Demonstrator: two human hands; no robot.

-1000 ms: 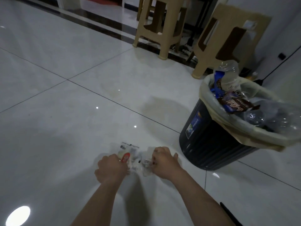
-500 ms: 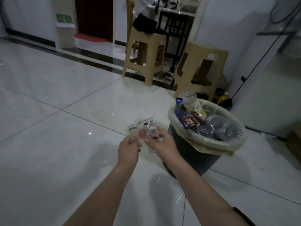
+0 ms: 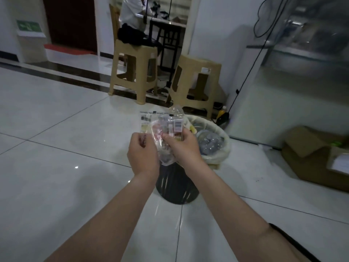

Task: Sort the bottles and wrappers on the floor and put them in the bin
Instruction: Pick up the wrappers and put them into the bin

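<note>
Both hands hold a bunch of clear plastic wrappers (image 3: 162,127) with printed labels, raised in front of me. My right hand (image 3: 184,146) grips the crumpled bunch from the right. My left hand (image 3: 144,154) pinches its left edge with fingers curled. Just behind and below the hands stands the dark ribbed bin (image 3: 175,188) with a pale liner (image 3: 224,148). Crushed clear bottles (image 3: 209,141) fill it to the rim. The hands and wrappers hide the bin's left side.
Two beige plastic stools (image 3: 134,72) (image 3: 196,86) stand beyond the bin, and a person sits at a desk behind them. An open cardboard box (image 3: 317,156) lies on the floor at the right. A glass-fronted cabinet (image 3: 294,76) and a hanging black cable stand further right. Glossy white tiles spread to the left.
The hands picked the wrappers off the floor and lifted them up beside the bin. My view rose from the floor toward the room.
</note>
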